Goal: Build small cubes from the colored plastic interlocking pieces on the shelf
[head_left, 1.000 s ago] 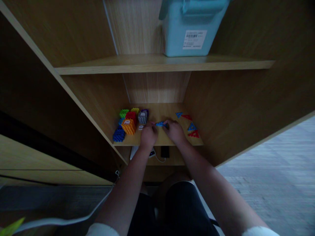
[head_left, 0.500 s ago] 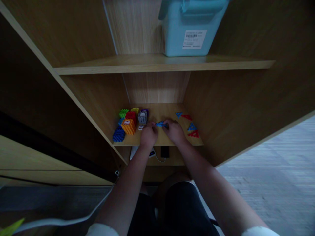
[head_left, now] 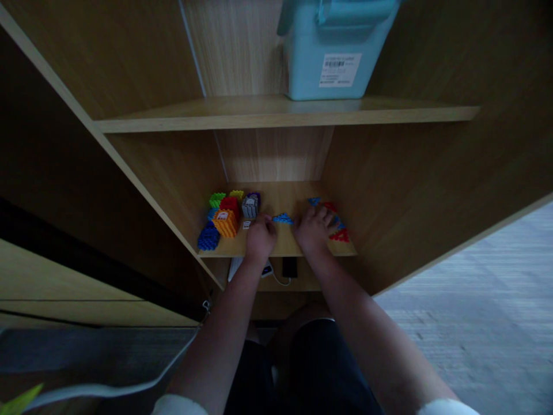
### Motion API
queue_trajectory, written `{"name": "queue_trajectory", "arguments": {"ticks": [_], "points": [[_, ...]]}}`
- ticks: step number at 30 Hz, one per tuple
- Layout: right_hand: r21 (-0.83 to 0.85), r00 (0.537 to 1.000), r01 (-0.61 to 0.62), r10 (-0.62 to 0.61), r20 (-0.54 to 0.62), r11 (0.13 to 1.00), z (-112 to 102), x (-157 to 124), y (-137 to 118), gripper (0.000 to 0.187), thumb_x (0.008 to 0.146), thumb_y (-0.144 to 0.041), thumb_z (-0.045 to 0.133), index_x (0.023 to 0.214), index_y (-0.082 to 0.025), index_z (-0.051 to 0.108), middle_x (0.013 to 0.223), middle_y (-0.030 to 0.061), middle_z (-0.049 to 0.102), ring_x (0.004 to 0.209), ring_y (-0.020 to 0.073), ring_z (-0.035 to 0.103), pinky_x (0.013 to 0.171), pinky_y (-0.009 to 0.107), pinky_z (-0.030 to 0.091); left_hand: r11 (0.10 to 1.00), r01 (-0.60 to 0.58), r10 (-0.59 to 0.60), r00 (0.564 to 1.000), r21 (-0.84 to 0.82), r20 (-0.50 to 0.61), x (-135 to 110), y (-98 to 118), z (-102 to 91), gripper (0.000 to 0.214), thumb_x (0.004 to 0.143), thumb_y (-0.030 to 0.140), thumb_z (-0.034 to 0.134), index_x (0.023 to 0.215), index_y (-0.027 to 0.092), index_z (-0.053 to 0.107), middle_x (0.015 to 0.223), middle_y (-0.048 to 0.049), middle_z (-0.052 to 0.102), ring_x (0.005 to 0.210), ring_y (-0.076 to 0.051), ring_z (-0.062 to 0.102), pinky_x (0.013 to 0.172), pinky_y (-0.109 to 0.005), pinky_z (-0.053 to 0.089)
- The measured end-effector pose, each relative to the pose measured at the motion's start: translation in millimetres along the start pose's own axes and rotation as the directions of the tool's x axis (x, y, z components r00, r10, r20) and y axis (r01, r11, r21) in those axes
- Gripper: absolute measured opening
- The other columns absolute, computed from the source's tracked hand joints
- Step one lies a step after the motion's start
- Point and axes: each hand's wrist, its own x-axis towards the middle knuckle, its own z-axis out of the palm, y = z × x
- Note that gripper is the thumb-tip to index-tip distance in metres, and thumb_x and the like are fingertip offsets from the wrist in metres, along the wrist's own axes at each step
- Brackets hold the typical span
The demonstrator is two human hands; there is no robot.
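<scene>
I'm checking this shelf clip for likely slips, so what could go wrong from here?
The right hand lies over the triangle pieces near the shelf front edge, so a sweep could push one off. The left hand touches the blue piece beside the block cluster; a nudge might topple the orange block. The light is dim, so colours could be confused.
</scene>
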Motion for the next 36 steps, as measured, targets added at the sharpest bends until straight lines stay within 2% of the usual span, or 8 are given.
{"name": "queue_trajectory", "arguments": {"ticks": [4, 9, 14, 16, 19, 22, 28, 36], "points": [[0.035, 0.999, 0.033, -0.032, -0.034, 0.999, 8.2, 3.8, 4.2, 0.061, 0.101, -0.040, 0.052, 0.151, -0.005, 0.053, 0.160, 0.0346, 0.044, 0.143, 0.0514, 0.041, 0.112, 0.077, 0.031, 1.000, -0.014, 0.014, 1.000, -0.010, -0.018, 0.5, -0.9, 0.8, 0.019, 0.095, 0.010, 0.059, 0.108, 0.021, 0.067, 0.105, -0.0101, 0.080, 0.101, -0.026, 0.076, 0.091, -0.035, 0.056], [0.146, 0.979, 0.196, -0.184, -0.092, 0.970, 7.9, 9.9, 13.2, 0.047, 0.097, -0.019, 0.048, 0.139, -0.002, 0.058, 0.145, 0.0331, 0.056, 0.133, 0.0413, 0.050, 0.112, 0.059, 0.040, 0.999, -0.027, 0.026, 0.999, -0.020, -0.031, 1.2, -3.0, 2.3, 0.016, 0.096, 0.012, 0.060, 0.106, 0.021, 0.066, 0.103, -0.0106, 0.080, 0.099, -0.027, 0.076, 0.089, -0.036, 0.056], [0.081, 0.986, 0.087, -0.074, -0.152, 0.993, 11.0, 9.4, 15.6, 0.047, 0.095, -0.014, 0.046, 0.136, 0.002, 0.059, 0.141, 0.0357, 0.059, 0.131, 0.0450, 0.054, 0.118, 0.066, 0.032, 0.999, -0.033, 0.032, 0.999, -0.031, -0.043, 0.7, -3.9, 3.2, 0.016, 0.096, 0.012, 0.059, 0.106, 0.022, 0.066, 0.101, -0.0101, 0.080, 0.097, -0.027, 0.076, 0.089, -0.036, 0.057], [0.065, 0.990, 0.073, -0.065, -0.124, 0.995, 14.4, 10.2, 15.3, 0.044, 0.095, -0.012, 0.044, 0.133, 0.002, 0.062, 0.135, 0.0351, 0.063, 0.128, 0.0443, 0.057, 0.117, 0.066, 0.034, 0.999, -0.027, 0.025, 0.999, -0.036, -0.043, 0.6, -3.5, 3.0, 0.016, 0.096, 0.012, 0.059, 0.106, 0.021, 0.066, 0.102, -0.0102, 0.080, 0.097, -0.026, 0.076, 0.088, -0.036, 0.057], [0.114, 0.988, 0.152, -0.149, -0.034, 0.982, 17.3, 14.0, 16.3, 0.045, 0.092, -0.005, 0.041, 0.129, -0.003, 0.065, 0.124, 0.0271, 0.070, 0.120, 0.0354, 0.063, 0.114, 0.054, 0.042, 0.999, -0.017, 0.016, 0.999, -0.030, -0.035, 0.4, -2.0, 1.7, 0.016, 0.096, 0.012, 0.058, 0.107, 0.021, 0.067, 0.102, -0.0106, 0.080, 0.098, -0.027, 0.076, 0.088, -0.036, 0.057], [0.169, 0.979, 0.204, -0.203, -0.021, 0.964, 15.1, 16.4, 17.6, 0.052, 0.090, 0.000, 0.038, 0.136, -0.006, 0.061, 0.132, 0.0218, 0.069, 0.122, 0.0295, 0.062, 0.112, 0.044, 0.045, 1.000, -0.004, 0.003, 1.000, -0.015, -0.021, 0.0, -0.7, 0.4, 0.017, 0.097, 0.011, 0.059, 0.109, 0.020, 0.067, 0.102, -0.0106, 0.080, 0.096, -0.027, 0.076, 0.087, -0.036, 0.057], [0.025, 0.998, -0.010, 0.011, -0.062, 1.000, 7.1, 8.9, 12.0, 0.045, 0.097, -0.019, 0.050, 0.138, -0.003, 0.058, 0.128, 0.0302, 0.066, 0.118, 0.0417, 0.061, 0.103, 0.057, 0.046, 1.000, -0.017, 0.017, 0.999, -0.018, -0.027, -0.1, -1.4, 0.5, 0.018, 0.097, 0.011, 0.059, 0.110, 0.021, 0.067, 0.105, -0.0097, 0.080, 0.100, -0.026, 0.076, 0.092, -0.035, 0.057], [-0.026, 1.000, 0.003, -0.003, 0.004, 1.000, 3.6, 7.8, 8.3, 0.042, 0.100, -0.017, 0.045, 0.138, -0.005, 0.055, 0.123, 0.0267, 0.070, 0.115, 0.0369, 0.064, 0.095, 0.049, 0.051, 0.999, -0.019, 0.018, 0.999, -0.032, -0.038, 0.1, -2.8, 1.1, 0.015, 0.098, 0.014, 0.059, 0.108, 0.021, 0.067, 0.103, -0.0089, 0.080, 0.100, -0.024, 0.076, 0.093, -0.036, 0.057]]}}
